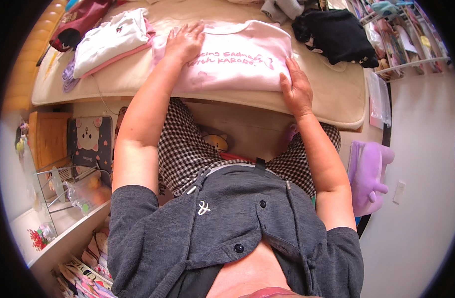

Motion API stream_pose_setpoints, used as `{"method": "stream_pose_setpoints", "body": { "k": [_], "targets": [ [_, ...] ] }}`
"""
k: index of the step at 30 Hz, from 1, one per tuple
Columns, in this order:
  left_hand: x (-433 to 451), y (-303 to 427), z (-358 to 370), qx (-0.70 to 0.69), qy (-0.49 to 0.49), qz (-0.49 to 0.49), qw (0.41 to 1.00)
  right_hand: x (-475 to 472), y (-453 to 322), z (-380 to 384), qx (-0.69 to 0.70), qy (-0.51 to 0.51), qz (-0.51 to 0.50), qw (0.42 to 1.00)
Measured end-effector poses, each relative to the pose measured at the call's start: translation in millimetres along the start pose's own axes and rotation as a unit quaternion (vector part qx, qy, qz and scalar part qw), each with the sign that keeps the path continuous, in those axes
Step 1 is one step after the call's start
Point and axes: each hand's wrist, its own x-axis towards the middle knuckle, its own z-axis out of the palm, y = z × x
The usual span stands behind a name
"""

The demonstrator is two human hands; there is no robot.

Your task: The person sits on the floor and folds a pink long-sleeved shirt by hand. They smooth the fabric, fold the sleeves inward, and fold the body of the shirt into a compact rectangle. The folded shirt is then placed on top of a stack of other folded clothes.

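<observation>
A folded pale pink shirt (231,70) with printed lettering lies flat near the front edge of a cream mattress (328,97). My left hand (185,41) rests on the shirt's upper left part, palm down. At the right edge of the shirt lies my right hand (297,87), its fingers touching the cloth and the thumb a little apart. Neither hand grips anything that I can see. Left of the shirt is a stack of folded clothes, a white garment (112,43) on top of a pink one (119,62).
Black folded clothing (335,37) lies on the mattress at the right, grey cloth (283,9) at the back, and a dark red garment (76,24) at the far left. A shelf rack (413,65) stands at the upper right. A purple plush item (369,178) sits beside the wall.
</observation>
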Motion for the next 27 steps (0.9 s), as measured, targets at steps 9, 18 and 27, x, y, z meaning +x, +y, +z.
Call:
{"method": "stream_pose_setpoints", "body": {
  "k": [9,18,27],
  "targets": [
    [-18.9,-61.9,3.4,-0.062,0.177,-0.022,0.982,0.9,0.8,2.5,0.0,0.003,-0.007,1.0],
    [-17.8,-85.3,0.3,-0.22,0.183,0.017,0.958,1.2,-1.6,1.7,0.005,0.004,-0.008,1.0],
    [-12.0,-86.3,14.6,-0.213,0.147,-0.103,0.96,-0.5,2.5,2.2,-0.005,0.012,-0.025,1.0]
  ]
}}
